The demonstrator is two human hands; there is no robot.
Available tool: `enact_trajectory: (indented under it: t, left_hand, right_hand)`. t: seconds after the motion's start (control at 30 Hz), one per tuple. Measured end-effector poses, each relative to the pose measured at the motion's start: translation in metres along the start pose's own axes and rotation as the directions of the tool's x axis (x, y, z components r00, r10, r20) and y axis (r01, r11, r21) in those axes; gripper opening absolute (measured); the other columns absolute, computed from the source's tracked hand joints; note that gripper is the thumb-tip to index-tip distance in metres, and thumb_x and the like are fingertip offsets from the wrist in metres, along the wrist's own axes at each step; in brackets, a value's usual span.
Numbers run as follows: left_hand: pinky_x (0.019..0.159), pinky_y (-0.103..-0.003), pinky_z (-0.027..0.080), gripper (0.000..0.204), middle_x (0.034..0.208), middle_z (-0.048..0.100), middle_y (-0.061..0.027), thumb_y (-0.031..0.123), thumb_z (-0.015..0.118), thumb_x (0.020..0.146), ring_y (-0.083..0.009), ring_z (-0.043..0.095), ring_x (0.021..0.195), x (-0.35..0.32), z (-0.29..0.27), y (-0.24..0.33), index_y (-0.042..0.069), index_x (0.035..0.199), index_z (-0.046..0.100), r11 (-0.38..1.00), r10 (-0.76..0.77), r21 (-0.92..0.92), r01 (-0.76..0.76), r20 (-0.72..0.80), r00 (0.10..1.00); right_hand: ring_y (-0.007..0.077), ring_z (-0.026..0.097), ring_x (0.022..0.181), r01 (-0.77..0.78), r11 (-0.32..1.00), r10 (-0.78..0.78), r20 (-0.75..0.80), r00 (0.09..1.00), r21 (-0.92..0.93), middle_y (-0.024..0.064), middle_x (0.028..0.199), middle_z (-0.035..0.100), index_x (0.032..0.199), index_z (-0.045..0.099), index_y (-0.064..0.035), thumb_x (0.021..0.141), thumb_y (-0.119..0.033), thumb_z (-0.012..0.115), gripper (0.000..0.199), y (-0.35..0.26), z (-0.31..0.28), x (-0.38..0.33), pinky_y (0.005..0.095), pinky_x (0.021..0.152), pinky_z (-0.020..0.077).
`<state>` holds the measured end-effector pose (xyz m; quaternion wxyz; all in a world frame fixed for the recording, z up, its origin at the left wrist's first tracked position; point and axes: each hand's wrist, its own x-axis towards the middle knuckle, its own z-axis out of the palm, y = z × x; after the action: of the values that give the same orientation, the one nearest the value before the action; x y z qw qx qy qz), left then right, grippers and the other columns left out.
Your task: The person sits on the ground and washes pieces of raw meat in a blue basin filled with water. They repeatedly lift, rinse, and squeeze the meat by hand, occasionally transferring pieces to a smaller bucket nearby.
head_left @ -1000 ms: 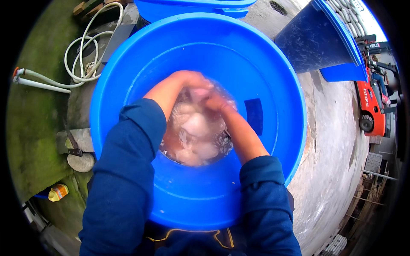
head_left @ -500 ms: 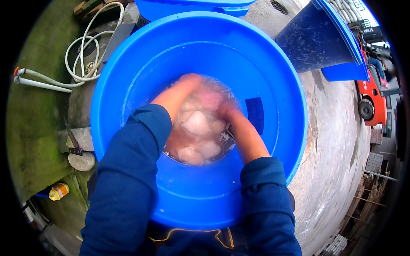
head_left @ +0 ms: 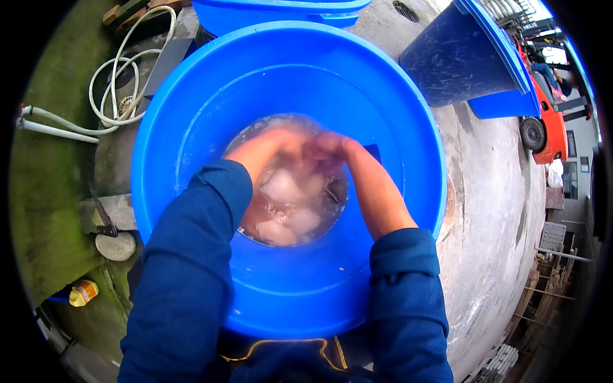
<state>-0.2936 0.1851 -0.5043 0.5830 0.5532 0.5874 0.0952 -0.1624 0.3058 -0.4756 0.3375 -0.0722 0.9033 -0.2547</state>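
Large round blue plastic tub [head_left: 191,121]: sitting directly below the viewer on the pale concrete ground [head_left: 491,230]. Pale, lumpy pieces in murky water [head_left: 284,191] are lying in its bottom. Left hand [head_left: 268,145] and right hand [head_left: 329,147] are reaching down into the water, meeting at the far side of the pieces.

Second blue plastic tub [head_left: 281,11]: standing behind the first, close to its far rim.

Dark blue plastic bin [head_left: 456,57]: standing behind and to the right.

Coiled white hose [head_left: 121,83]: lying to the left rear.

Round grey stone [head_left: 115,246] and small yellow plastic bottle [head_left: 83,292]: lying to the left, the bottle nearer the viewer.

Red forklift truck [head_left: 546,127]: standing far right.
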Motion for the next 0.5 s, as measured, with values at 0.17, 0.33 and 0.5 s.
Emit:
enact_trajectory:
  t: [0.17,0.33,0.5]
  left_hand:
    - [0.078,-0.034,0.053,0.027,0.083,0.073,-0.0049,0.009,0.081,0.067,-0.0163,0.066,0.083,0.006,0.011,0.013,0.007,0.092,0.072,0.97,0.067,-0.177,-0.164,-0.455,0.888]
    - [0.082,-0.033,0.051,0.029,0.091,0.073,-0.0053,0.013,0.081,0.07,-0.0151,0.065,0.087,0.01,0.019,0.01,0.007,0.096,0.073,0.944,0.015,-0.28,-0.175,-0.495,0.869]
    - [0.082,-0.034,0.051,0.03,0.096,0.073,-0.0078,0.016,0.079,0.073,-0.0165,0.066,0.09,0.009,0.026,0.007,0.006,0.101,0.073,0.932,0.057,-0.292,-0.217,-0.47,0.881]
  right_hand:
    - [0.0309,0.069,0.092,-0.263,0.965,0.264,-0.087,0.961,0.018,0.0149,0.104,0.072,0.101,0.073,-0.0104,0.08,-0.028,0.074,0.027,-0.004,-0.026,-0.002,0.0394,0.082,0.0552]
    - [0.0363,0.065,0.106,-0.12,0.89,0.082,-0.104,0.991,-0.44,0.0174,0.114,0.069,0.112,0.07,-0.0098,0.088,-0.041,0.065,0.04,-0.028,-0.048,-0.023,0.0412,0.093,0.0519]
    - [0.0369,0.062,0.112,-0.297,0.949,0.315,-0.257,0.914,0.107,0.0192,0.117,0.067,0.119,0.068,-0.0058,0.091,-0.036,0.059,0.042,-0.045,-0.072,-0.055,0.0411,0.098,0.0491]
